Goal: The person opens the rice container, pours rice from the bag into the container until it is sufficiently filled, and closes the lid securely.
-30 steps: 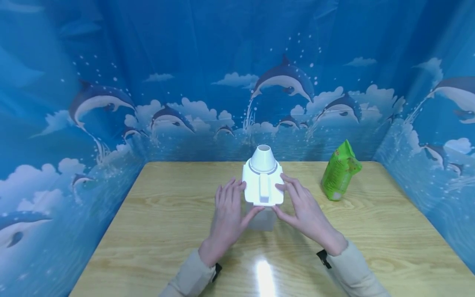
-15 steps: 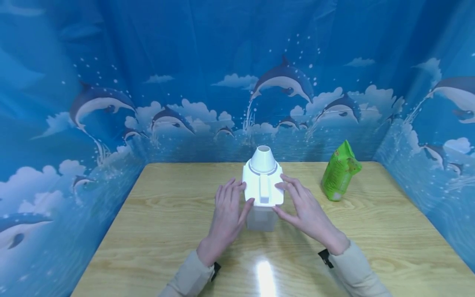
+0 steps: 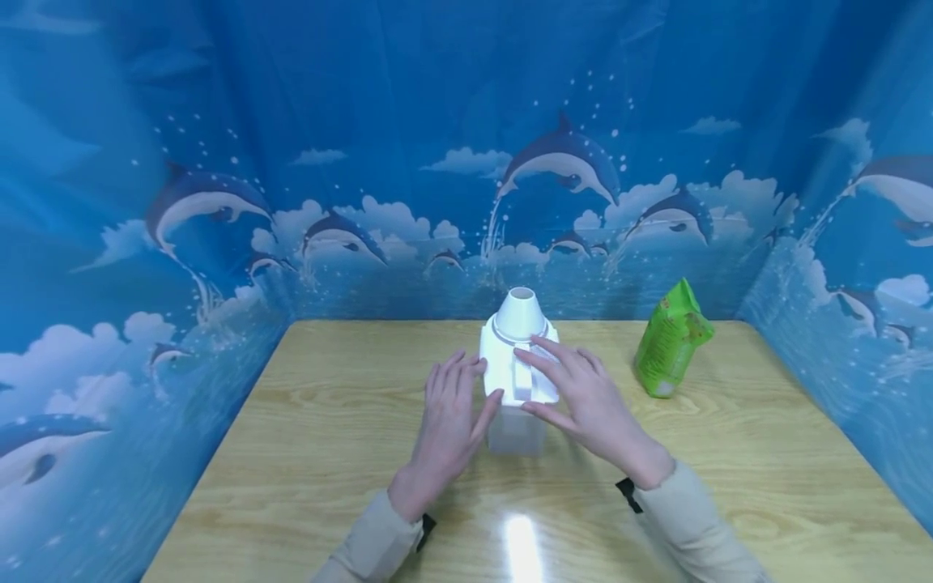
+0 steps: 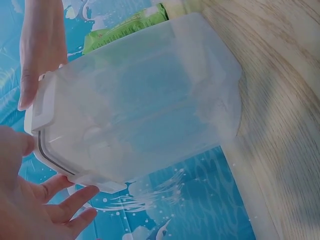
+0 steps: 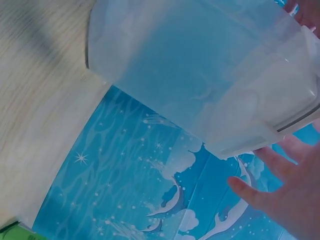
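Observation:
A translucent storage container [image 3: 516,433] stands upright on the table in front of me. Its white lid [image 3: 499,371] carries a cone-shaped cap [image 3: 520,316] and a raised bar [image 3: 522,379] in front of it. At the lid's left edge lies my left hand [image 3: 446,421], its fingertips against the side and its thumb near the front corner. My right hand [image 3: 586,398] is above the lid's right half, fingers spread over the bar; contact with the lid is unclear. In the left wrist view, the container body [image 4: 145,100] shows no visible filling.
A green packet [image 3: 669,344] with a folded top stands at the back right of the wooden table [image 3: 321,453]. Blue curtains [image 3: 379,105] printed with dolphins enclose the back and both sides.
My right hand has shifted left from the lid's right edge to over the bar. The left thumb has drawn back slightly from the lid's front, while the container stays put.

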{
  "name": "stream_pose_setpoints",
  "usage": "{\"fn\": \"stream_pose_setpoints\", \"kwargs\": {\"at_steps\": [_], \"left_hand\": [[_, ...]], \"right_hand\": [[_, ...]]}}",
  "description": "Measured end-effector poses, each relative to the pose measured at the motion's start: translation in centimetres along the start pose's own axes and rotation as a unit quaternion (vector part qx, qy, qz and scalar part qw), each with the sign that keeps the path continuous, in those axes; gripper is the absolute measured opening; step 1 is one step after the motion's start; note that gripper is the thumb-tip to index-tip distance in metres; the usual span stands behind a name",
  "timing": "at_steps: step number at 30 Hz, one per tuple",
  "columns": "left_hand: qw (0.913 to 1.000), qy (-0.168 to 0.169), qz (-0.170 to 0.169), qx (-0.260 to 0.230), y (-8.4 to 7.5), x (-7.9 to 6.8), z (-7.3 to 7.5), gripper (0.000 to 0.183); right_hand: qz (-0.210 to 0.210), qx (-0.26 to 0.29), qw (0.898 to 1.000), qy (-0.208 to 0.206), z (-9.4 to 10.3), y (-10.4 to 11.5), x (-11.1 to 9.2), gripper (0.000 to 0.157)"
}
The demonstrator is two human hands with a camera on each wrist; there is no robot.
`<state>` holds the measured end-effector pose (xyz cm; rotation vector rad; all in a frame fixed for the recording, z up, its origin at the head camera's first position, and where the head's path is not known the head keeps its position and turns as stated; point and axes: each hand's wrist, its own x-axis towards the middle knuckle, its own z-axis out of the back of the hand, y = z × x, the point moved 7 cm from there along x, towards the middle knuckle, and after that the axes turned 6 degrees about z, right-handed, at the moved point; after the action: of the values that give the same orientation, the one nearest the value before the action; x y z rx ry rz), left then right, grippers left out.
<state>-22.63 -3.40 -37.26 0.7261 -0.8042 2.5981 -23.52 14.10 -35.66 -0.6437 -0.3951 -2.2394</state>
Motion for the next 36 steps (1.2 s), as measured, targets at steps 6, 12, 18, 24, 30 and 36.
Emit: {"fn": "stream_pose_setpoints", "kwargs": {"at_steps": [6, 12, 18, 24, 30, 36], "left_hand": [[0.9995, 0.018, -0.002, -0.028, 0.3, 0.4, 0.4, 0.042], [0.9873, 0.085, 0.068, -0.115, 2.2, 2.1, 0.7, 0.043], [0.9689, 0.142, 0.147, -0.140, 3.6, 3.9, 0.2, 0.046], [0.9278, 0.207, 0.224, -0.215, 4.6, 5.2, -1.8, 0.053], [0.8519, 0.249, 0.305, -0.345, 6.0, 5.8, -3.5, 0.058], [0.8145, 0.300, 0.333, -0.368, 6.7, 6.2, -4.2, 0.060]], "right_hand": [[0.014, -0.022, 1.000, -0.014, -0.4, 0.4, -0.1, 0.067], [0.016, -0.027, 0.999, -0.017, -0.3, 0.5, -0.1, 0.066], [0.010, -0.026, 1.000, -0.005, -0.4, 0.3, -0.2, 0.065], [0.003, -0.020, 1.000, -0.001, -0.5, 0.0, -0.4, 0.063], [-0.003, -0.007, 1.000, 0.001, -0.6, 0.1, -0.3, 0.063], [-0.003, -0.007, 1.000, 0.001, -0.7, 0.1, -0.3, 0.064]]}}
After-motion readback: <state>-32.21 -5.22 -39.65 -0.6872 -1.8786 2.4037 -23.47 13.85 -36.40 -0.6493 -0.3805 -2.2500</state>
